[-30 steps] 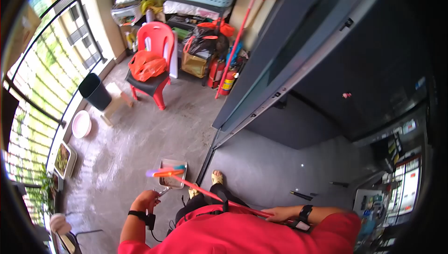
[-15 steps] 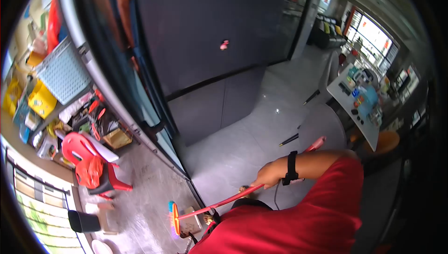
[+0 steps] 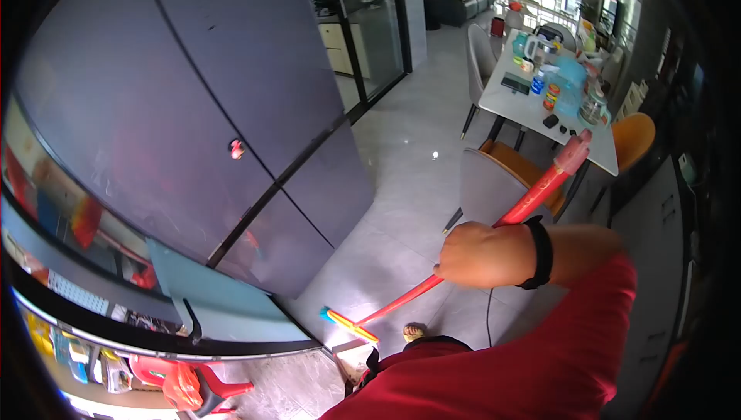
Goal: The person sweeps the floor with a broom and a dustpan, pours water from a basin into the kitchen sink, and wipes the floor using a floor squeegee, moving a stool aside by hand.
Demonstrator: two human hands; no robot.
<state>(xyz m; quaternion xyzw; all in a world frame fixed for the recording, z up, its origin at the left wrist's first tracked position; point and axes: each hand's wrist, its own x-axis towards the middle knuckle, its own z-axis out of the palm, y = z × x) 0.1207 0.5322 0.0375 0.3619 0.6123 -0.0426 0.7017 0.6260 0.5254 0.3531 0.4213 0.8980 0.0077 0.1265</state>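
My right hand, with a black band on its wrist, is wrapped around the red handle of a broom. The handle slants from its upper end near the dining table down to the orange broom head with blue bristles. That head is low, by the door threshold. Just below it, a pale, flat-sided object is partly hidden by my clothing; I cannot make out its kind. One foot shows beside the broom. My left hand is out of view.
A grey chair stands close ahead by a white dining table bearing bottles and jugs. Large grey cabinet doors rise at left. Beyond the sliding door frame is a red chair with an orange bag. Dark cabinets line the right.
My view has swung right, toward the dining table. The broom head has shifted from the floor beyond the door to the threshold. My right hand still grips the handle, whose upper end is now nearer.
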